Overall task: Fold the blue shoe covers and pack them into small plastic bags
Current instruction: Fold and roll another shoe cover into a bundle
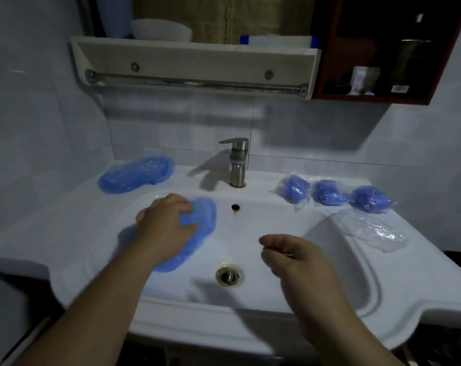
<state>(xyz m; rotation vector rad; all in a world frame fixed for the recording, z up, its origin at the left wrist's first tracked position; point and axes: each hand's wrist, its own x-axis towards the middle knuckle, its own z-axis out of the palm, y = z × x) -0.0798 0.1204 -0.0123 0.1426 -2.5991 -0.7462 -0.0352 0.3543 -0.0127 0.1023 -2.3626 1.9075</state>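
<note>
A blue shoe cover (201,223) lies flat on the left slope of the white sink basin (250,233), and my left hand (166,223) rests on it with its fingers bent over the cover. My right hand (290,257) hovers above the basin to the right of the drain (228,275), fingers loosely curled and holding nothing. A pile of unfolded blue shoe covers (135,174) sits on the counter at the back left. Three packed bags of folded covers (294,191) (327,196) (370,199) lie in a row at the back right. Empty clear plastic bags (377,231) lie in front of them.
A steel faucet (237,162) stands behind the basin at the centre. A white shelf with a towel rail (197,83) hangs on the tiled wall above. A dark red cabinet (382,48) with bottles is at the upper right.
</note>
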